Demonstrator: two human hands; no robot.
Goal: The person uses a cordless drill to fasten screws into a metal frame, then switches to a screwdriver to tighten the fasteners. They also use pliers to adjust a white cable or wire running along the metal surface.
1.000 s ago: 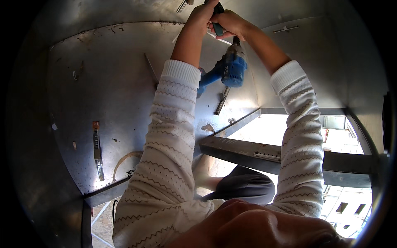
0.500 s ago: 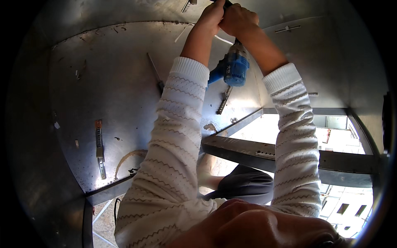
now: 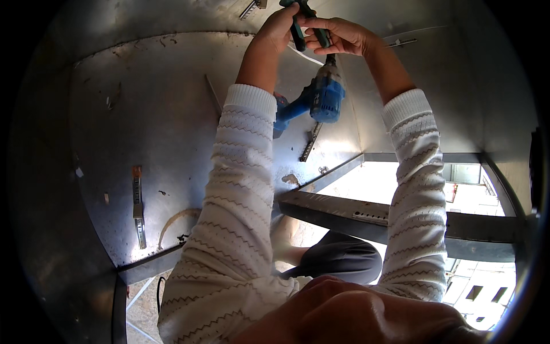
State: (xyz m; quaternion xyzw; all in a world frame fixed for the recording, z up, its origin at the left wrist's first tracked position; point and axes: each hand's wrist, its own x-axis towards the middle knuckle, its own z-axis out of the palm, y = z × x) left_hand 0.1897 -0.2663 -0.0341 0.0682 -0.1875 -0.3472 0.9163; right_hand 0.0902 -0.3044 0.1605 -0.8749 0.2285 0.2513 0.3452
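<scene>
Up at the top edge are pliers [image 3: 298, 35] with dark green handles spread apart; their jaws are out of sight. My left hand [image 3: 278, 27] is closed on them, its thumb near one handle. From the other side my right hand [image 3: 348, 35] loosely holds a handle, which passes between its half-straightened fingers. Just below the hands is a blue cordless power drill [image 3: 327, 98], its chuck toward the right hand and its grip slanting down left behind my left forearm. No hand touches the drill.
Around me stand metal sheet walls [image 3: 154, 114]. A slotted metal strip [image 3: 137, 206] lies at left, another strip [image 3: 310, 143] below the drill. A thin rod-like tool [image 3: 212, 93] sits beside my left sleeve. A metal frame bar [image 3: 338, 211] crosses an opening at lower right.
My hands have moved apart, and the pliers' handles now show, spread. The right hand's grip has loosened from a fist. More of the drill's grip shows as my left forearm shifted left.
</scene>
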